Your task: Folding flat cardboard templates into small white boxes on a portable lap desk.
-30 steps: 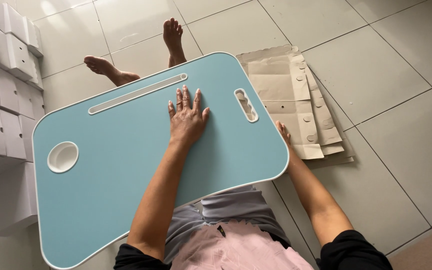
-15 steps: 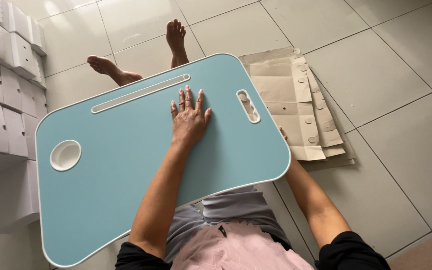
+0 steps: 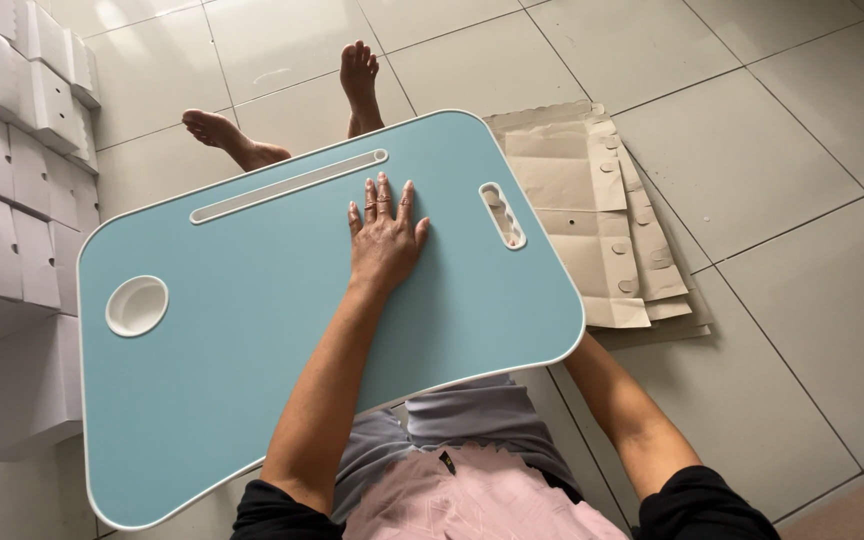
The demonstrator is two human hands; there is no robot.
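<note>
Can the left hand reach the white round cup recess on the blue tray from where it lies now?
Probably yes. The left hand lies flat on the blue tray, and only bare tray surface lies between it and the cup recess.

Black short sleeves, pink top, grey bottoms, bare feet; rings on left hand (image 3: pixel 384 240).
</note>
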